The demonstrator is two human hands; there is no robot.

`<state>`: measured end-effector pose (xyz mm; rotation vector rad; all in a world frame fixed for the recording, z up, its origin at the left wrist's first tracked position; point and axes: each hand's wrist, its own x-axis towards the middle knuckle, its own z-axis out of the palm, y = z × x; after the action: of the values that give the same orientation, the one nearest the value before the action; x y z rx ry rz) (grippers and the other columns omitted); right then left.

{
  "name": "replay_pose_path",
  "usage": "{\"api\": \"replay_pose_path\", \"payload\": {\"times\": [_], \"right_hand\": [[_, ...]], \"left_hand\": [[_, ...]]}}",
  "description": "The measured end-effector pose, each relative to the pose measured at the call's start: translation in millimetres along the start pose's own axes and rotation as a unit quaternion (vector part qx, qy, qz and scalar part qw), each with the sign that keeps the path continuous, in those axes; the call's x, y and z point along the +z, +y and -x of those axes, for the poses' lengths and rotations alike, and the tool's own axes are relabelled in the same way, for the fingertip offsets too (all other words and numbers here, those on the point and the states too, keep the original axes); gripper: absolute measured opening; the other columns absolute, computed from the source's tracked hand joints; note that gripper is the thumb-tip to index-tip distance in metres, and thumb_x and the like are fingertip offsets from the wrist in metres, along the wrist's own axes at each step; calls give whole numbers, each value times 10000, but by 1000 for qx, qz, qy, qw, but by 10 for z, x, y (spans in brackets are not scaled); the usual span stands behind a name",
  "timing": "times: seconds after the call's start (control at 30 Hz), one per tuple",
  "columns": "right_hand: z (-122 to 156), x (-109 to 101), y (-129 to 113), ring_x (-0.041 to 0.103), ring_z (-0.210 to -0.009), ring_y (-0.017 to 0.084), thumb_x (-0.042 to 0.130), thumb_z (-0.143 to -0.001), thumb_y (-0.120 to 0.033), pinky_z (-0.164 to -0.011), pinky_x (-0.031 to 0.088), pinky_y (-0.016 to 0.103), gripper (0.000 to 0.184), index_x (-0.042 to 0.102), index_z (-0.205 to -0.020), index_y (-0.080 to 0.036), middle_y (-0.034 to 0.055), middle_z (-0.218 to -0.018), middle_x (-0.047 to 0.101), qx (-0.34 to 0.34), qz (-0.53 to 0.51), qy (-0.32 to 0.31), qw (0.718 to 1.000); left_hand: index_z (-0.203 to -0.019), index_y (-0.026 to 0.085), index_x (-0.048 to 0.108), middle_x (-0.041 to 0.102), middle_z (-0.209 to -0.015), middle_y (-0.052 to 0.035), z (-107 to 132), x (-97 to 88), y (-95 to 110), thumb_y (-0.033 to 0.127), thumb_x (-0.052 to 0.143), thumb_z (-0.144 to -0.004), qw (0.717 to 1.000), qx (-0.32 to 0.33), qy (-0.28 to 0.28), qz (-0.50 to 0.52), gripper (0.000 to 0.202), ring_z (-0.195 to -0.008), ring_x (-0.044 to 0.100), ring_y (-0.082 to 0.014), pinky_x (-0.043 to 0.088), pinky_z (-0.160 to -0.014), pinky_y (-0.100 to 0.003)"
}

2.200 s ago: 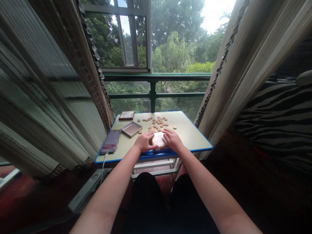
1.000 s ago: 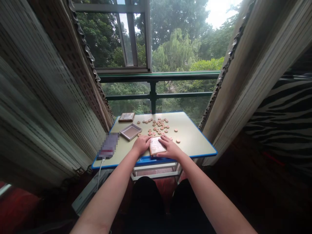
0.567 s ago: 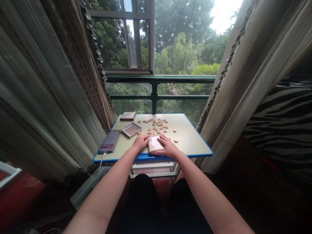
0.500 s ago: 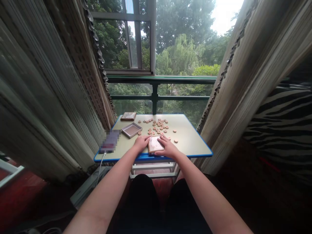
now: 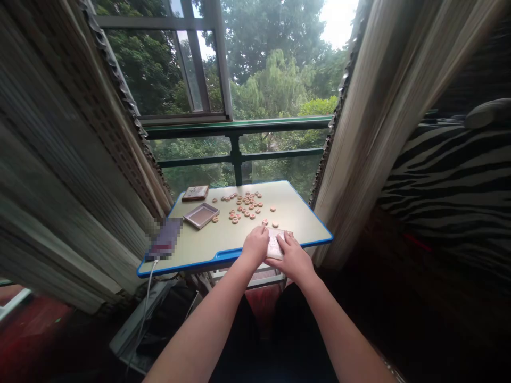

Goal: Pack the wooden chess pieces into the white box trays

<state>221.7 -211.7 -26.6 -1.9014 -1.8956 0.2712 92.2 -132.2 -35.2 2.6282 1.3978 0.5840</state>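
A folded paper sheet with printed lines lies at the near right edge of a green table with a blue rim. My left hand rests on its left side with fingers curled over it. My right hand covers its right side, fingers pressed down on the paper. Several round wooden game discs are scattered over the middle and far part of the table, just beyond my hands.
A shallow brown box tray and its patterned lid sit at the far left. A phone with a cable lies at the left edge. Curtains hang on both sides; a window railing stands behind, and a zebra-patterned cushion lies at right.
Both hands have slid the folded paper rightward along the near edge, toward the table's right corner. The view has swung to the right. The discs and box have not moved.
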Motion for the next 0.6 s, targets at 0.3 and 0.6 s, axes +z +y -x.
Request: {"api": "replay_pose_path", "payload": {"times": [0.3,0.6], "right_hand": [[53,-297,477,186,-1332,342,613,-692,-469,-1053,228,458,750,432,-1308,-82,198,-1415,308,58,28,2,998],[-78,-262,797,249,-1325,272,522,-799,-300,-1078,221,440,538,444,-1312,-161,111,-1401,369,15,23,43,999]], "left_hand": [[-1278,-38,359,334,-1372,-274,-297,367,590,307,335,-862,995,84,-27,55,541,-1311,272,-312,285,-1055,-433],[-1319,-55,301,254,-1416,-263,-587,614,756,279,294,-863,997,-5,14,73,565,-1337,192,-321,216,-1072,-457]]}}
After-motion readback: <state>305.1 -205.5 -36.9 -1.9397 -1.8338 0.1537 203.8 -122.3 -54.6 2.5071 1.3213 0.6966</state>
